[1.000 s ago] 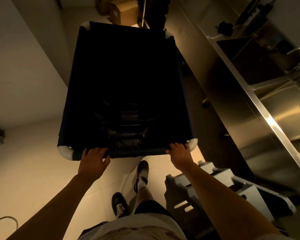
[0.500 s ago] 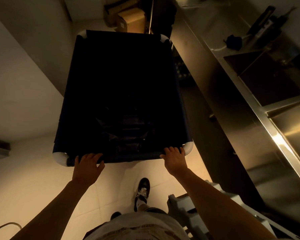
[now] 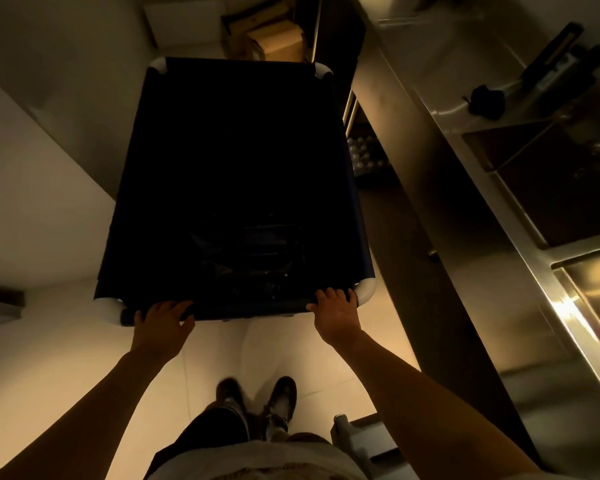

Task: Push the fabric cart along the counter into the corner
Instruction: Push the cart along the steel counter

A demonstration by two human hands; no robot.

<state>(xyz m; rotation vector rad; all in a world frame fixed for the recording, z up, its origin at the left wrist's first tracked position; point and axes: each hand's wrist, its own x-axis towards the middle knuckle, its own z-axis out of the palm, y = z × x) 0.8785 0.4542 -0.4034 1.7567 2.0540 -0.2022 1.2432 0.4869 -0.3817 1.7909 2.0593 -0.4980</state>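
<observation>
The fabric cart (image 3: 174, 188) is a deep, dark blue bin with white rounded corner pieces, standing on the pale floor in front of me. Dark crumpled material lies at its bottom. My left hand (image 3: 163, 323) grips the near rim close to the left corner. My right hand (image 3: 336, 310) grips the same rim close to the right corner. The steel counter (image 3: 465, 188) runs along the cart's right side, and a narrow dark gap separates them. The corner lies beyond the cart's far end.
Cardboard boxes (image 3: 274, 39) sit on the floor just past the cart's far rim. A white wall (image 3: 32, 150) runs along the left. Sink basins (image 3: 551, 188) are set in the counter, with a dark object (image 3: 487, 102) behind them. A grey plastic item (image 3: 364, 441) stands by my right leg.
The cart has rolled forward toward the boxes and corner, and I have stepped after it. Both hands keep their hold on the near rim. The grey item has slid behind me.
</observation>
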